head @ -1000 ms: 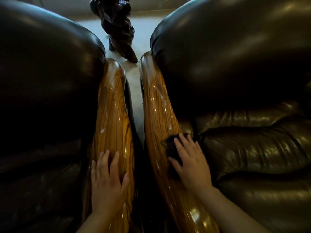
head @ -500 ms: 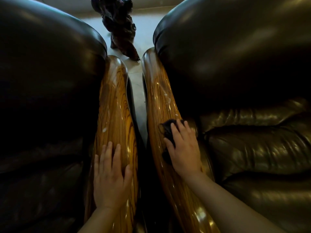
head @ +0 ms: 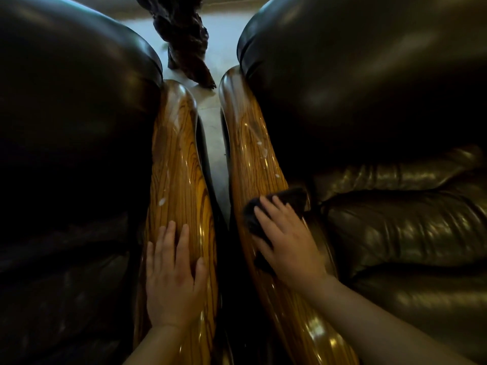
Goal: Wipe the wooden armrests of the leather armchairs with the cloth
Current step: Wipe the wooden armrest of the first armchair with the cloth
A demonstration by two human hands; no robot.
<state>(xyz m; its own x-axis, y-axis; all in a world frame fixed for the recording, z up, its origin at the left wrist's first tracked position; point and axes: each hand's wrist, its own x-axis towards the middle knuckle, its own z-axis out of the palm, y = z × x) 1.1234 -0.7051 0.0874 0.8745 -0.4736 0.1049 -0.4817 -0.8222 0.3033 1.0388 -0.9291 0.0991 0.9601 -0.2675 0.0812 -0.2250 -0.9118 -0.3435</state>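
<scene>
Two glossy striped wooden armrests run side by side up the middle of the view. My right hand (head: pixel 288 241) presses a dark cloth (head: pixel 284 204) flat onto the right armrest (head: pixel 250 133), about halfway along it; the cloth sticks out past my fingertips. White smears dot the wood beyond the cloth. My left hand (head: pixel 174 275) lies flat with fingers spread on the left armrest (head: pixel 176 154), holding nothing. A white spot sits on that armrest just ahead of my fingers.
Dark leather armchairs flank the armrests: the left chair (head: pixel 73 114) and the right chair (head: pixel 369 88) with its wrinkled seat cushion. A narrow gap of pale floor (head: pixel 214 143) runs between them. A dark carved wooden object (head: pixel 184 40) stands on the floor beyond.
My right hand has slid the cloth forward along the right armrest, away from me. My left hand has crept slightly forward on the left armrest.
</scene>
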